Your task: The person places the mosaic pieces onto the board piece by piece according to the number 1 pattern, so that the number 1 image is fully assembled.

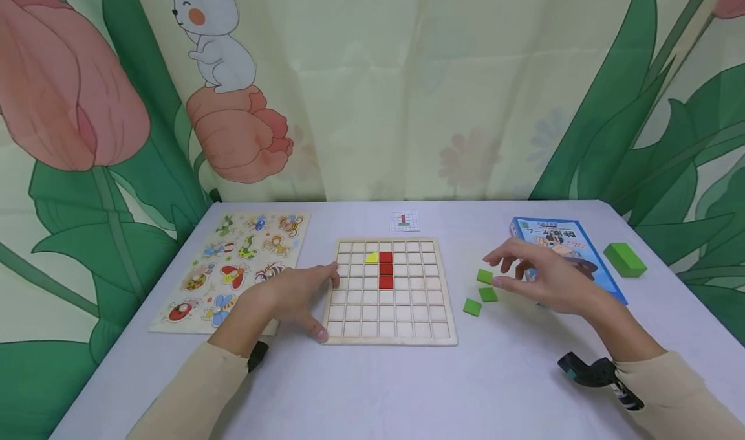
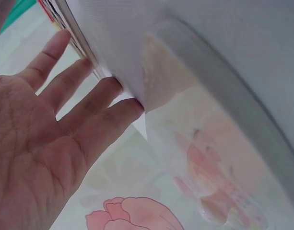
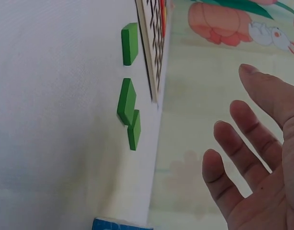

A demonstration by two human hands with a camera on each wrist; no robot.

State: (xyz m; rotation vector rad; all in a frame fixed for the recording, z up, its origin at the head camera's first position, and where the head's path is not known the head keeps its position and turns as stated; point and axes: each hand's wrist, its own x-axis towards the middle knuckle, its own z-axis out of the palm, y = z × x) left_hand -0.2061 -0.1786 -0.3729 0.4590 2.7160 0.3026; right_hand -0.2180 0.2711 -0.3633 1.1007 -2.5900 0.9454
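Observation:
A wooden grid board [image 1: 355, 330] lies mid-table, with a column of red square tiles [image 1: 386, 269] and a yellow tile [image 1: 372, 257] beside the top one. My left hand [image 1: 293, 296] rests at the board's left edge, fingers spread, thumb near the lower left corner. To the right of the board lie three green square tiles [image 1: 487, 294], also seen as green tiles [image 3: 129, 44] in the right wrist view. Above and just right of them hovers my right hand [image 1: 541, 275], fingers loosely bent and apart, holding nothing. In the left wrist view the left hand [image 2: 55, 124] shows its open palm.
Behind the board lies a small pattern card [image 1: 404, 220]. An insect picture board [image 1: 256, 239] is at left, partly under the left forearm. A blue box [image 1: 588, 252] and a green block [image 1: 625, 259] stand at right. A printed curtain [image 1: 372, 103] hangs behind.

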